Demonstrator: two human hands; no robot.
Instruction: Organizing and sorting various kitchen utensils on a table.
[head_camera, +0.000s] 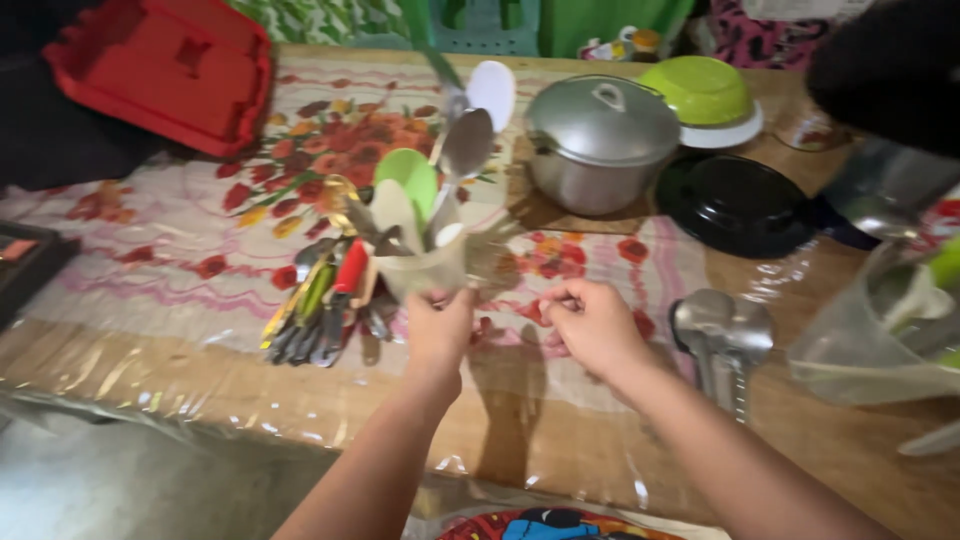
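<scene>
1. Clear plastic sheet (150, 385) covers the flowered cloth (190, 250) under both hands; it looks glossy and slick.
2. Left hand (438, 330) grips the base of the cup (425, 268), fingers wrapped around it from below. The cup sits just ahead of that hand, stuffed with spoons (465, 145) and spatulas that stand tall and lean outward.
3. Right hand (592, 322) is just right of the cup, not touching it, fingers curled tight with tips pinched. Can't tell if it holds anything small.
4. Left of the left hand: cutlery pile (325, 305) lying flat on the sheet, touching or nearly touching the cup.
5. Right of the right hand: ladles (722, 335), then a clear jug (865, 340). Beyond the hands: lidded pot (600, 140), black pan (740, 205), green bowl (700, 90). Far left: red tray (165, 70).
6. Risk, my read: the cup is top-heavy with a one-hand grip low down. A tilt could spill the utensils onto the pile or against the pot. The slick sheet could also let the base slide.
</scene>
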